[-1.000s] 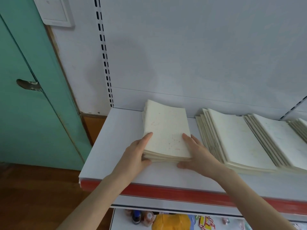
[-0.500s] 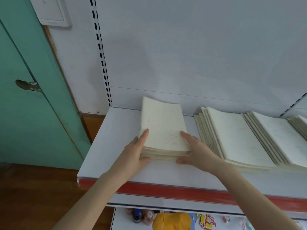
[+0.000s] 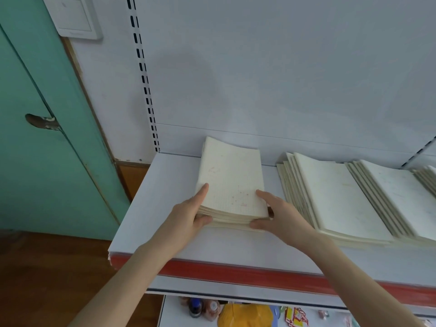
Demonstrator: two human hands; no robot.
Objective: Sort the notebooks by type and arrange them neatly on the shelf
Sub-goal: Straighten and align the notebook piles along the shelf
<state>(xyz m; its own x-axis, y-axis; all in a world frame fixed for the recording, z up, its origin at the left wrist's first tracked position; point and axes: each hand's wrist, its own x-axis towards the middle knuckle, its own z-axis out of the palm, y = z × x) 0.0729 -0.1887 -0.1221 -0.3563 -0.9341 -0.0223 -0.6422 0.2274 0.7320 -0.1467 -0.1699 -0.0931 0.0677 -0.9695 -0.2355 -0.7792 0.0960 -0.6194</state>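
To my left I see a green door [image 3: 35, 138] with a dark metal handle [image 3: 42, 121] on it. Beside the door runs a brown wooden frame [image 3: 94, 114]. High on the wall there is a white switch plate [image 3: 73, 16]. A slotted upright rail [image 3: 144, 74] with two rows of dark holes goes down the white back panel [image 3: 283, 67]. Below the door I see the brown wooden floor [image 3: 47, 279]. At the bottom edge of my view there is a lower level with a yellow package [image 3: 245, 315], a small dark bottle [image 3: 195, 308] and a red and white packet [image 3: 295, 316]; I cannot read their labels.
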